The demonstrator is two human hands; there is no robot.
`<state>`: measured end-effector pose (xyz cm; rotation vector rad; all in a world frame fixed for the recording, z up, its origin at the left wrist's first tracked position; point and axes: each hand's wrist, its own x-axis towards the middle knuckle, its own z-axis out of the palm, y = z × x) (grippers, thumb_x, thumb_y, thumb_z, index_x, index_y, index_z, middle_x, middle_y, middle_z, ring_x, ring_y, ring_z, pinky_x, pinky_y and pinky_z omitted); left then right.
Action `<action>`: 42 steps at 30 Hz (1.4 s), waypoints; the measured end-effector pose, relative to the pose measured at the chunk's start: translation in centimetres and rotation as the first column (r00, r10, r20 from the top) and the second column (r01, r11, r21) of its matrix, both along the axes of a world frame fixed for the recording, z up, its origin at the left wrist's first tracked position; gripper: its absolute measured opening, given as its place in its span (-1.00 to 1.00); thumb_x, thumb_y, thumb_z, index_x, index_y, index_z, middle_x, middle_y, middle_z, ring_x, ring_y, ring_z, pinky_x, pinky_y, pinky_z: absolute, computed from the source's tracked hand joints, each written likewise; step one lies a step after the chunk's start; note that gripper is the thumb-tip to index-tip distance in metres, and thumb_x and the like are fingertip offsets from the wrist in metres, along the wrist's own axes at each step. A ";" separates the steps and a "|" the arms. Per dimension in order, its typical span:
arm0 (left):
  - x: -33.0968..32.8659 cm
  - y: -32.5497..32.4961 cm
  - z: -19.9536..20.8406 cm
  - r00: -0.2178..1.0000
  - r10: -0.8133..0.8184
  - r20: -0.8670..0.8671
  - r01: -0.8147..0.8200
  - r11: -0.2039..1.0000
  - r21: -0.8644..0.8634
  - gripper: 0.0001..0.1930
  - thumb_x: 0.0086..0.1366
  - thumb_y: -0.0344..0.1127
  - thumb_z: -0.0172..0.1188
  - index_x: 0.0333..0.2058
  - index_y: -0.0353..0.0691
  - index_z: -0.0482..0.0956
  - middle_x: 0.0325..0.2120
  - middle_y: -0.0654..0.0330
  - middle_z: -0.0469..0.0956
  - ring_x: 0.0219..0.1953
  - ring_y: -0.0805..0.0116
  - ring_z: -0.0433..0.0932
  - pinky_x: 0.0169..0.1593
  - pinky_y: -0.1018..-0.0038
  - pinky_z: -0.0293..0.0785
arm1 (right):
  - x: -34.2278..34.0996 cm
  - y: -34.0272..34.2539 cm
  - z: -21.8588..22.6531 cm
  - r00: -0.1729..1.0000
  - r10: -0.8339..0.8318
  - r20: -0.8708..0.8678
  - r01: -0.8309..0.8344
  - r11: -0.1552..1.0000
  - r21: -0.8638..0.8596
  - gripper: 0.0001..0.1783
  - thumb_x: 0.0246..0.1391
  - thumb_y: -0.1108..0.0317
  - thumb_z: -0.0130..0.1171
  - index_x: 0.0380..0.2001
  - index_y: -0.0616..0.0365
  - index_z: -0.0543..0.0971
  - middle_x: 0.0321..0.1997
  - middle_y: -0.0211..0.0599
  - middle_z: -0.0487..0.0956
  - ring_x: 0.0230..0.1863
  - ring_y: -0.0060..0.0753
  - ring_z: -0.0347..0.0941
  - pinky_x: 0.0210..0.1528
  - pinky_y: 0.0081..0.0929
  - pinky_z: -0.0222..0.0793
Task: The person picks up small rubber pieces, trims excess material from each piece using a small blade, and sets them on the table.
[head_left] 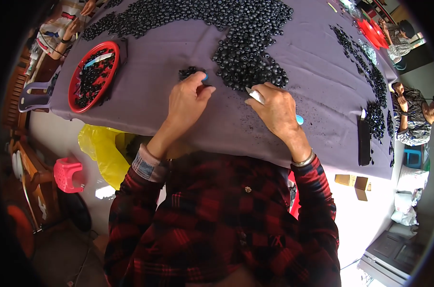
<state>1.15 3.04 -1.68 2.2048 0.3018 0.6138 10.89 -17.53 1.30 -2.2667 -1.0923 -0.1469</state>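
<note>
- Right hand: the fingers are closed around a small knife, over the near part of the cloth-covered tabletop.
- The knife's pale, whitish front end shows between thumb and forefinger; the light-blue end of its handle sticks out beyond the heel of the hand.
- Its long axis runs slantwise, tip to the upper left, near the large pile of round black pieces, and handle end to the lower right.
- Left hand: forefinger and thumb curl toward each other with a slight gap at the tips; a blue bit shows at the forefinger. Whether they grip a piece, I cannot tell.
- Just beyond these fingers lies a small heap of black pieces.
</note>
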 end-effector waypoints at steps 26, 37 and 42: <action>-1.3 -4.6 3.0 0.814 -0.456 0.361 0.371 -0.070 -0.926 -0.76 0.26 -0.41 0.19 -0.12 -0.11 0.40 -0.35 0.37 0.54 -0.35 0.60 0.43 -0.29 0.58 0.37 | -3.1 -0.2 4.0 0.906 0.368 -0.210 -0.237 0.852 0.467 -0.74 -0.25 0.57 0.38 -0.38 0.21 0.60 -0.45 -0.39 0.50 -0.45 -0.51 0.44 -0.40 -0.57 0.37; -1.3 -4.5 2.4 0.790 -0.494 0.362 0.389 -0.051 -0.920 -0.74 0.24 -0.41 0.19 -0.11 -0.19 0.38 -0.41 0.34 0.44 -0.37 0.53 0.46 -0.29 0.55 0.42 | -2.6 -0.6 4.2 0.794 0.478 -0.376 -0.264 0.829 0.494 -0.85 -0.10 0.49 0.38 -0.43 0.25 0.61 -0.47 -0.42 0.49 -0.46 -0.60 0.42 -0.43 -0.59 0.34; -1.4 -4.6 2.5 0.772 -0.519 0.368 0.377 -0.093 -0.921 -0.73 0.25 -0.39 0.19 -0.10 -0.20 0.38 -0.39 0.33 0.44 -0.35 0.50 0.44 -0.30 0.53 0.38 | -2.1 -0.8 3.6 0.700 0.519 -0.491 -0.203 0.803 0.560 -0.88 0.03 0.44 0.31 -0.39 0.26 0.60 -0.48 -0.45 0.49 -0.44 -0.62 0.40 -0.40 -0.59 0.33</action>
